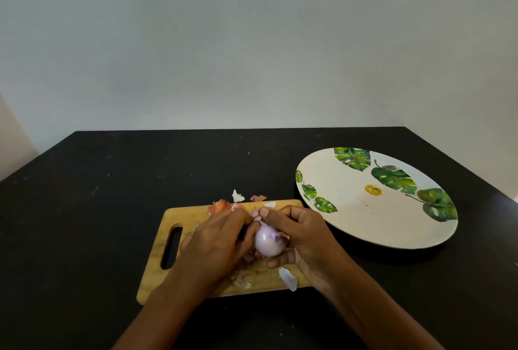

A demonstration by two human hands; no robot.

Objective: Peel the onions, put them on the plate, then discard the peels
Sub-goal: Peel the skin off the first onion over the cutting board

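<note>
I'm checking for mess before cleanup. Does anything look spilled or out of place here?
Yes, slightly: a few onion peels lie off the cutting board, on the black table past its far edge. The plate is bare.

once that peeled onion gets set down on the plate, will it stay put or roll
The onion looks round and glossy, so it will probably roll a little and feel slippery. The plate seems shallow, with a low rim, so it may only weakly stop it. Setting it on a flatter end should help.
</note>
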